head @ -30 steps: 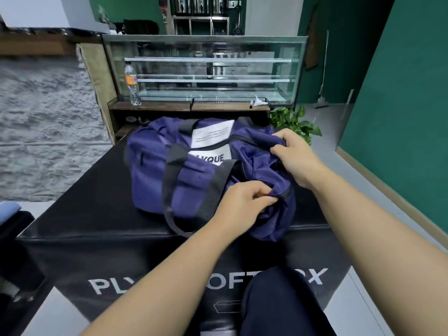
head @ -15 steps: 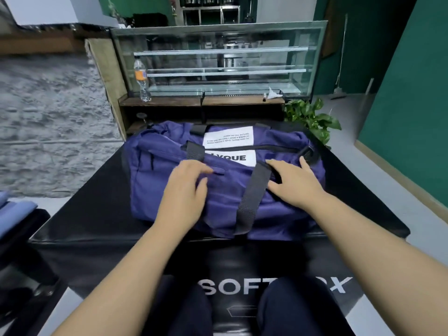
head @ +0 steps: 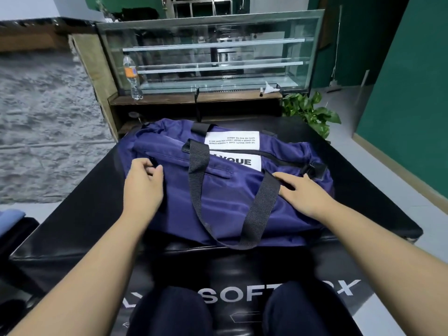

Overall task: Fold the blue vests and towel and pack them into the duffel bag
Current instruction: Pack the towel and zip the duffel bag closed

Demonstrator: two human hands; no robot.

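Observation:
A navy duffel bag (head: 230, 200) with white labels and black webbing handles (head: 197, 180) lies on a black padded box (head: 82, 226) in front of me. My left hand (head: 143, 185) is at the bag's left end, with finger and thumb pinching a small dark zipper pull (head: 153, 163). Fingers straight, my right hand (head: 305, 192) lies flat on the bag's right half beside a handle. A zipper line (head: 283, 161) runs shut along the top right. Light blue cloth (head: 11, 220) shows at the far left edge.
Beyond the box stands a glass display case (head: 218, 52) on a wooden shelf, with a water bottle (head: 132, 77) on it. A green plant (head: 310, 112) grows at the back right. My knees (head: 169, 311) are against the box's front.
Both hands left the bag's right end. My left hand travelled across the top to the left end. My right hand flattened on the right half, and the bag now lies spread out.

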